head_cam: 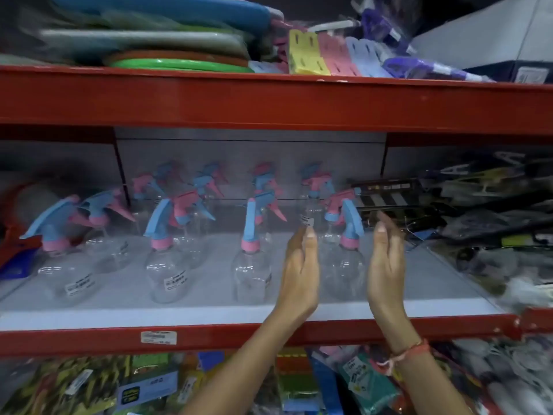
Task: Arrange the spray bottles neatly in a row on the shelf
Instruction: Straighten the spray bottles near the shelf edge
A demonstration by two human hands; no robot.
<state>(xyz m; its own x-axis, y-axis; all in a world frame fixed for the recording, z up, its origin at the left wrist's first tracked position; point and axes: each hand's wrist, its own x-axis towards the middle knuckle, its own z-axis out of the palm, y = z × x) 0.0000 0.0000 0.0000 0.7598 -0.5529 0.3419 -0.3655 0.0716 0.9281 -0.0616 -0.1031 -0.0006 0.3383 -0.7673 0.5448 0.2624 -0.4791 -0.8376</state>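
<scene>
spray bottles | clear, pink-blue triggers | upright | rows on shelf

Bare shelf lies open right of the rightmost front spray bottle; packaged goods crowd its far right, apparently spilling onto it.

No legible text anywhere. White price stickers on clear spray bottles, print blurred. White price tag on red shelf edge, below those bottles, also unreadable. Packaged goods' labels further below too smeared to read.
</scene>
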